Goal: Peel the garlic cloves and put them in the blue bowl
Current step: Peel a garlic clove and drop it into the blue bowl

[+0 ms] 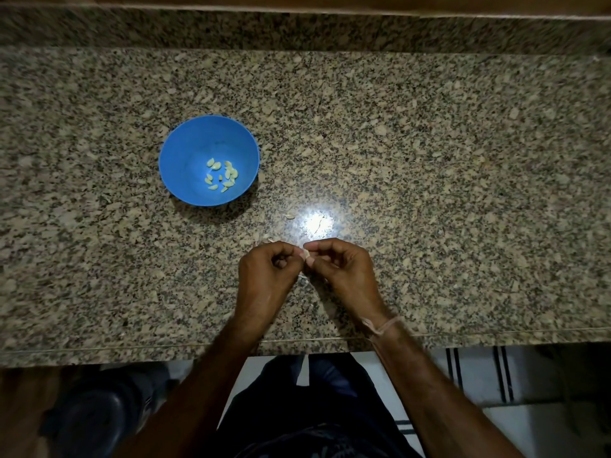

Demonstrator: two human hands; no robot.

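Near edge: dark clothing [317,408] at bottom of view, both forearms reach over the front lip of the speckled granite bench [429,193]. Pale thread band [383,327] on the right wrist.

Hands meet just above the bench, close to its front edge, about mid-width. Left hand [267,269]: fingers [281,251] curled, tips pinching one end of a garlic clove [306,253]. Right hand [344,269]: fingers curled too, thumb and forefinger clamped on the other side of the same clove. Clove sits between the two sets of fingertips, mostly hidden, only a small pale patch shows. Can't tell how much skin is left on it.

Bits of skin on the bench: one scrap [302,280] under the gap between the hands, one [268,240] just beyond the left knuckles, another [289,216] a little further out, beside a bright light glare [317,223] on the stone.

Further back and to the left: blue bowl [198,140], upright, well apart from the hands. Around ten peeled cloves [223,176] lie loose in its bottom, towards the right side.

Far end: granite upstand [297,28] along the back of the bench, wood strip above it.
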